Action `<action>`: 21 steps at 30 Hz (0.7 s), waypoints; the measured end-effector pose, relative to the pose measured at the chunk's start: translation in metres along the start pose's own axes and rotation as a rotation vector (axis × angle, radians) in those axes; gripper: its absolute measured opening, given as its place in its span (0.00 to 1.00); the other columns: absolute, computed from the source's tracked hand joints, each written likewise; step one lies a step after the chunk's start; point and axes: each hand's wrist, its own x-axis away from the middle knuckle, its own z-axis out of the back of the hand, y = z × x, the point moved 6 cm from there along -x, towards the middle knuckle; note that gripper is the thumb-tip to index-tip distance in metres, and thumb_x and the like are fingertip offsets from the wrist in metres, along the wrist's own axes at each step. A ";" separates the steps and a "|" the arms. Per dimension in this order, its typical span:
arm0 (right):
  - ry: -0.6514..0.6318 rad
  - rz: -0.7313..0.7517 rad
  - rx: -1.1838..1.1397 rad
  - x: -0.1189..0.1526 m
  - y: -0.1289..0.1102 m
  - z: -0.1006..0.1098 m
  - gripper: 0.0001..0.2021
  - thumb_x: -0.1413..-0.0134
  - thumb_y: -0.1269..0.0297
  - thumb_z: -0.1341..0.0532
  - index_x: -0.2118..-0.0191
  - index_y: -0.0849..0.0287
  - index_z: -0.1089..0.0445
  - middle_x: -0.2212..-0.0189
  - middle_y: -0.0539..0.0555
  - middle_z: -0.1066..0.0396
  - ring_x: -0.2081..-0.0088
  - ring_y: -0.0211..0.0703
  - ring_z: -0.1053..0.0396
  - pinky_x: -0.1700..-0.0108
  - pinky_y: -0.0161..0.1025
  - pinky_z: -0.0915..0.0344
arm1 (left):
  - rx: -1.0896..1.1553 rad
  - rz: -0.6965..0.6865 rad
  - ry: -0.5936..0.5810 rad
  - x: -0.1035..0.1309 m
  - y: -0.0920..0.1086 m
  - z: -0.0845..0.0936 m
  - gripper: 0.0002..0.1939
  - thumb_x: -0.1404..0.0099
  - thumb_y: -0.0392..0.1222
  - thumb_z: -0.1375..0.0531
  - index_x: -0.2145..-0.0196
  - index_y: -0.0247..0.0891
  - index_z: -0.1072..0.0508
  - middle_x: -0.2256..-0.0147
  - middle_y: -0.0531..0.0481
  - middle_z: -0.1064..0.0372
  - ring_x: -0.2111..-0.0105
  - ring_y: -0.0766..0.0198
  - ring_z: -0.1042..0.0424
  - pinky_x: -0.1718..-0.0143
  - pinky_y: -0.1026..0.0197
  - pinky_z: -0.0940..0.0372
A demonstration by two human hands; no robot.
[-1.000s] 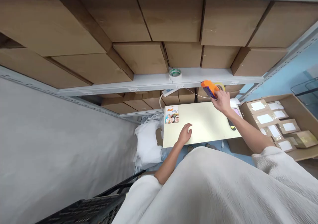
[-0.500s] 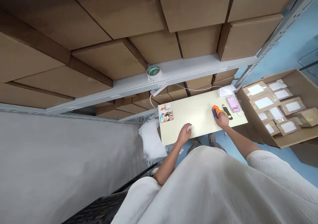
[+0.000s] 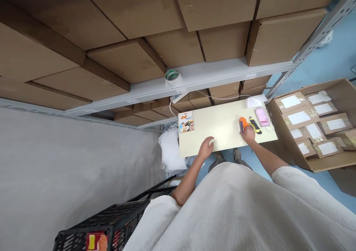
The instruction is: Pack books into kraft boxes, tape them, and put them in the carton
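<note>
My right hand (image 3: 248, 135) grips an orange and dark-blue tool (image 3: 243, 123), by its shape a tape dispenser, over the right half of the cream tabletop (image 3: 217, 123). Just right of it lies a yellow and black cutter (image 3: 255, 126), partly behind the tool. A pink, blurred-out object (image 3: 262, 116) sits farther right. My left hand (image 3: 206, 148) is at the table's front edge with its fingers loosely curved and apart, and nothing is in it. A printed colour leaflet (image 3: 186, 122) lies at the table's left end.
Cardboard boxes (image 3: 222, 43) fill the shelf above the table. A tape roll (image 3: 172, 77) sits on the shelf edge (image 3: 211, 74). At right stands a large open carton (image 3: 330, 164) of small labelled boxes. White packing material (image 3: 172, 149) and a black crate (image 3: 83, 225) are at left.
The tape dispenser in my right hand has turned slightly more upright. My left hand has hardly moved. The view has shifted a little, and more of the black crate shows.
</note>
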 end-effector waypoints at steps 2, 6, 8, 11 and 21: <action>-0.039 -0.015 0.031 0.001 0.001 0.004 0.13 0.42 0.57 0.35 0.54 0.56 0.27 0.57 0.65 0.23 0.55 0.61 0.27 0.55 0.52 0.33 | 0.012 0.009 0.021 0.000 0.002 -0.002 0.19 0.26 0.37 0.43 0.41 0.43 0.22 0.37 0.42 0.24 0.34 0.53 0.27 0.29 0.44 0.34; -0.027 0.045 0.112 0.004 -0.008 0.024 0.15 0.35 0.52 0.38 0.53 0.57 0.28 0.52 0.68 0.24 0.49 0.63 0.28 0.52 0.50 0.34 | 0.037 0.027 0.068 0.002 0.006 -0.007 0.20 0.26 0.36 0.43 0.41 0.43 0.23 0.37 0.42 0.25 0.35 0.54 0.26 0.29 0.44 0.33; -0.004 0.114 0.151 0.002 -0.019 0.034 0.14 0.32 0.52 0.41 0.52 0.58 0.28 0.52 0.67 0.24 0.48 0.62 0.29 0.51 0.49 0.35 | 0.049 0.037 0.095 0.004 0.007 -0.009 0.19 0.27 0.36 0.43 0.41 0.42 0.22 0.37 0.42 0.25 0.36 0.54 0.26 0.29 0.44 0.33; -0.009 0.258 0.186 -0.004 -0.043 0.040 0.15 0.29 0.56 0.45 0.51 0.60 0.28 0.52 0.66 0.23 0.50 0.60 0.29 0.49 0.49 0.37 | 0.065 0.065 0.167 0.012 0.007 -0.009 0.19 0.27 0.35 0.43 0.42 0.42 0.22 0.37 0.42 0.25 0.36 0.53 0.26 0.29 0.43 0.33; -0.255 0.785 0.132 0.025 -0.196 -0.024 0.16 0.28 0.59 0.47 0.47 0.59 0.26 0.48 0.65 0.24 0.51 0.59 0.28 0.46 0.51 0.35 | 0.115 0.311 0.527 0.112 -0.038 0.022 0.20 0.28 0.35 0.43 0.41 0.41 0.23 0.36 0.41 0.26 0.33 0.52 0.29 0.27 0.44 0.35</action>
